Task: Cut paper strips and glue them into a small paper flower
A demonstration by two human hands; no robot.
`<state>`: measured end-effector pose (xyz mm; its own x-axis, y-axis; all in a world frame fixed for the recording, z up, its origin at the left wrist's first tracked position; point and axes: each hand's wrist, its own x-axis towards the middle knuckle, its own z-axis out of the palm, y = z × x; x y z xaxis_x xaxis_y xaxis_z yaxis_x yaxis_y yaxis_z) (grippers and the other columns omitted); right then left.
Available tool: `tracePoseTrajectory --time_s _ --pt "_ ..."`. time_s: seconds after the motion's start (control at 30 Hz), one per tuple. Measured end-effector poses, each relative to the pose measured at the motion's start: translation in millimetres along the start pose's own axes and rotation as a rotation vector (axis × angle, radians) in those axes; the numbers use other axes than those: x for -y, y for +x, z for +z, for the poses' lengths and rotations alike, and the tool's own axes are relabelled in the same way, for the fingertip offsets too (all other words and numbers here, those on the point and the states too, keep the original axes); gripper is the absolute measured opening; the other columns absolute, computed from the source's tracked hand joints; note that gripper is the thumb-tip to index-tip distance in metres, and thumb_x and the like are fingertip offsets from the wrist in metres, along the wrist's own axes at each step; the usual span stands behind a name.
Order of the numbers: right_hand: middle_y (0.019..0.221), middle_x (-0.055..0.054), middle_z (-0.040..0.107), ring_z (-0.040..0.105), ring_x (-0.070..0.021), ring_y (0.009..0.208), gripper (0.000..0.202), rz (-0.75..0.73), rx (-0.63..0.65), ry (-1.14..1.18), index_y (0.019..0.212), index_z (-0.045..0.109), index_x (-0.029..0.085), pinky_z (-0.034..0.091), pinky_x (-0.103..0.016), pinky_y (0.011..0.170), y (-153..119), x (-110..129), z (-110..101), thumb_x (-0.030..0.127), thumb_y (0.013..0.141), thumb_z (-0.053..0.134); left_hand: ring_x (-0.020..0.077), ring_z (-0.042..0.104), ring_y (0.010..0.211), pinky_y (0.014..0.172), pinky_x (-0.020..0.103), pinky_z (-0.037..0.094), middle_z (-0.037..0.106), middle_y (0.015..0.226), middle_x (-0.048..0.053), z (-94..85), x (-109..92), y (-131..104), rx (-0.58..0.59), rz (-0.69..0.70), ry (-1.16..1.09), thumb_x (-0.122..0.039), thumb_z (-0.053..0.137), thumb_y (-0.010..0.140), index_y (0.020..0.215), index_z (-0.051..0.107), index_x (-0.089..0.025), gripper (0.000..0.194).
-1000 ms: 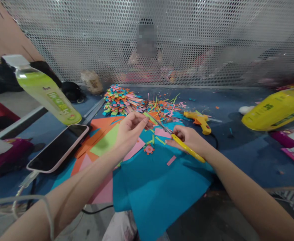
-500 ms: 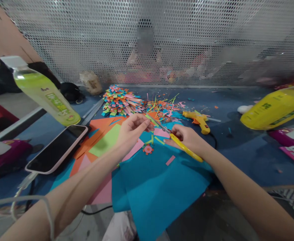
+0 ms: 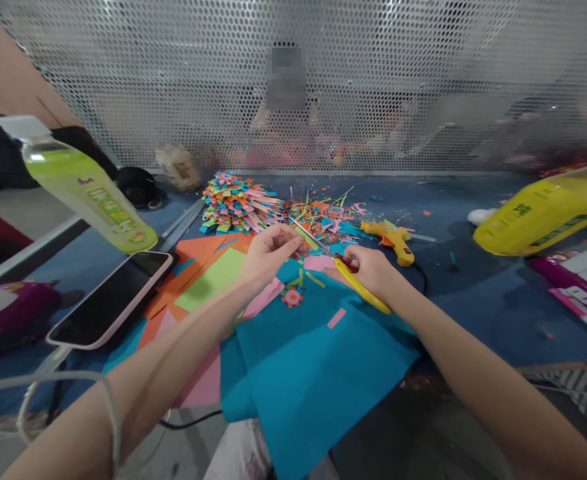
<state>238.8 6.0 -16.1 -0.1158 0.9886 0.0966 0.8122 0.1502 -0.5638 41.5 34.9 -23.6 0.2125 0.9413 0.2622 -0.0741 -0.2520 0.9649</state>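
Observation:
My right hand grips yellow-handled scissors, their blades pointing up and left toward my other hand. With thumb and fingers pinched, my left hand holds a small light green paper strip beside the blades; its held end is hidden by the fingers. Below the hands, a pink and orange paper flower lies on a large blue paper sheet. Narrow green strips and a pink strip lie around it. A light green sheet sits under my left wrist.
Behind the hands stand a multicoloured paper-strip cone and a heap of paper scraps. A yellow glue gun lies to the right. A phone and green bottle are left; a yellow bottle is right.
The scissors have shifted slightly up and left, and more of their blades and the green strip shows. The whole view has slid a little. Both hands keep their holds.

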Motion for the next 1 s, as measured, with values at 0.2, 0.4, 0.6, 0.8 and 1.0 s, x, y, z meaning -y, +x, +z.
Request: tracePoseTrajectory --time_s 0.2,0.4,0.6,0.8,1.0 --pt "0.059 -0.001 0.052 0.046 -0.0143 0.052 0.037 0.119 -0.057 -0.176 0.067 0.045 0.021 0.030 -0.026 0.048 9 -12 -1 0.055 0.063 0.060 0.0139 0.059 0.069 0.064 0.025 0.046 0.063 0.072 0.002 -35.5 -11 8 0.245 0.072 0.603 -0.031 0.057 0.075 0.072 0.058 -0.017 0.015" --pt "0.069 -0.007 0.059 0.057 -0.0237 0.064 0.044 0.156 -0.052 -0.352 0.083 0.049 0.019 0.031 -0.029 0.048 10 -13 -4 0.061 0.068 0.052 0.0187 0.060 0.073 0.066 0.028 0.043 0.067 0.077 0.004 -53.4 -7 7 0.428 0.060 1.117 -0.030 0.049 0.075 0.073 0.061 -0.020 0.017" --pt "0.071 -0.008 0.060 0.059 -0.0255 0.066 0.049 0.160 -0.073 -0.354 0.087 0.050 0.018 0.031 -0.029 0.048 12 -15 -5 0.064 0.069 0.050 0.0253 0.059 0.090 0.078 0.036 0.040 0.068 0.091 0.007 -50.0 -2 8 0.279 0.104 1.312 -0.030 0.051 0.077 0.081 0.062 -0.019 0.016" --pt "0.073 -0.008 0.061 0.058 -0.0239 0.066 0.050 0.162 -0.063 -0.335 0.085 0.050 0.019 0.033 -0.029 0.050 12 -15 -5 0.066 0.068 0.050 0.0238 0.053 0.111 0.094 0.039 0.033 0.061 0.117 0.007 -42.9 -12 2 0.512 0.332 1.340 -0.026 0.046 0.084 0.115 0.055 -0.024 0.032" --pt "0.075 -0.008 0.062 0.058 -0.0229 0.066 0.047 0.137 -0.067 -0.296 0.083 0.050 0.018 0.038 -0.031 0.054 11 -15 -7 0.064 0.069 0.051 0.0229 0.057 0.106 0.088 0.033 0.041 0.062 0.112 0.012 -35.6 -11 0 0.584 0.393 1.471 -0.015 0.046 0.084 0.129 0.046 -0.023 0.045"
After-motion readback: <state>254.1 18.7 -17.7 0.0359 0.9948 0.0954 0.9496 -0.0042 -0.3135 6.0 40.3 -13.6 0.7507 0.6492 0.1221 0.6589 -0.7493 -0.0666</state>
